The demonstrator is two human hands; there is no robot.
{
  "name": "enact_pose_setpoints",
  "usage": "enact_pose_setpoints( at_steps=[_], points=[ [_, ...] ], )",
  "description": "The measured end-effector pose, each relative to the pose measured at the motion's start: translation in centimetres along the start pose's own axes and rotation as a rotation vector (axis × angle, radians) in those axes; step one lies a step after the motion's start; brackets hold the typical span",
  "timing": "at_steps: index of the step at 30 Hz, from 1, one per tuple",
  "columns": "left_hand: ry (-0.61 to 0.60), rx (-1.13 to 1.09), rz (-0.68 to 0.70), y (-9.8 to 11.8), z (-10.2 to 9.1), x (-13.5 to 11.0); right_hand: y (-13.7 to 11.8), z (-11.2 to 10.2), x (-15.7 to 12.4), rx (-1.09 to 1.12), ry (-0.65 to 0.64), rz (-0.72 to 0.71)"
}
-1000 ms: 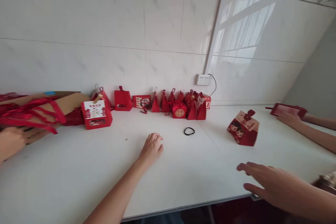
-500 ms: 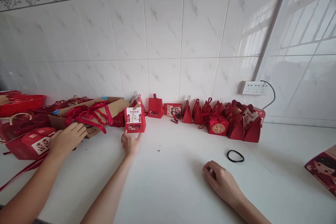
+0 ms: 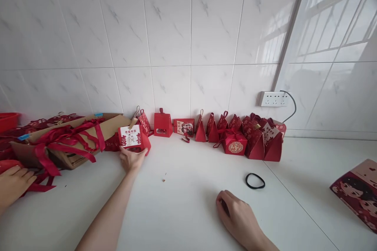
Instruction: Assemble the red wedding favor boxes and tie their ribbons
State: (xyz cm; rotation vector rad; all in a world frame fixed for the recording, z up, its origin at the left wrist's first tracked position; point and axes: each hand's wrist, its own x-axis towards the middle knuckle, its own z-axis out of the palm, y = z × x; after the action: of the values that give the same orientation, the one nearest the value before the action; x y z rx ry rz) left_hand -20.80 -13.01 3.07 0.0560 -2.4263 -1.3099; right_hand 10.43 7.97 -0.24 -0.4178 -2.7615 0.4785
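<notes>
**Red gift box gripped at the front of a wall-side row**

Item one: a white-panelled red box (image 3: 131, 134), clasped low by the left hand (image 3: 132, 160), thumb at one side and fingers at the other. The base is spanned this way, it seems, so that the box can be steadied without the panel being covered. A slight tilt is suggested; whether the base is lifted cannot be told.

Item two: the right hand (image 3: 240, 217), rested on the white table (image 3: 182, 204) with fingers curled. No object is seen in it; the palm is hidden, and whether the fingertips meet cannot be told.

Near the right hand: a black band (image 3: 255, 188), laid flat, apart from it.

Behind, against the tiled wall: a red windowed box (image 3: 163, 123), a flat illustrated box (image 3: 184, 127), tapered red boxes (image 3: 200, 130) and a gold-emblem box (image 3: 235, 147), probably lined up there so that the front is kept free for handling.

Left: a cardboard carton (image 3: 113, 125), draped with red ribbon (image 3: 48, 160); beside it, another person's hand (image 3: 14, 186) is laid on something red.

Right edge: a large illustrated box (image 3: 353, 192), partly cut off.
</notes>
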Motion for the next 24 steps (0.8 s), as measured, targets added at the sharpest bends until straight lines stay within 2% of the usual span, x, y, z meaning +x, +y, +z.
enact_pose_setpoints(
  at_steps=[3,6,9,11,13,14,17,19,21,24],
  points=[
    [0.098,-0.124,-0.049,1.3,-0.6,-1.6,-0.4,-0.4,0.1,0.025,0.0,0.021],
    [0.069,-0.235,0.072,4.0,-0.3,-4.7,-0.5,-0.9,0.1,0.146,0.011,0.054],
    [-0.095,-0.446,0.323,6.8,0.9,-9.7,-0.1,-1.5,0.3,0.395,0.084,0.13],
    [-0.181,-0.492,0.432,7.7,1.8,-13.8,0.5,-1.9,0.5,0.584,0.249,0.206],
    [-0.293,-0.416,0.489,7.7,2.4,-17.8,1.2,-2.3,0.5,0.731,0.451,0.273],
    [-0.387,-0.328,0.511,7.4,2.5,-19.6,1.5,-2.6,0.4,0.784,0.524,0.285],
    [-0.659,-0.075,0.605,5.8,1.7,-23.5,1.8,-3.5,0.0,0.881,0.614,0.163],
    [-0.777,-0.047,0.676,5.0,0.7,-24.7,1.5,-4.1,-0.4,0.912,0.616,0.061],
    [-0.836,-0.1,0.691,4.8,-0.3,-25.1,1.2,-4.6,-0.3,0.902,0.616,0.048],
    [-0.811,-0.19,0.558,6.1,-0.7,-24.3,1.5,-5.5,1.0,0.84,0.667,0.087]
  ],
)
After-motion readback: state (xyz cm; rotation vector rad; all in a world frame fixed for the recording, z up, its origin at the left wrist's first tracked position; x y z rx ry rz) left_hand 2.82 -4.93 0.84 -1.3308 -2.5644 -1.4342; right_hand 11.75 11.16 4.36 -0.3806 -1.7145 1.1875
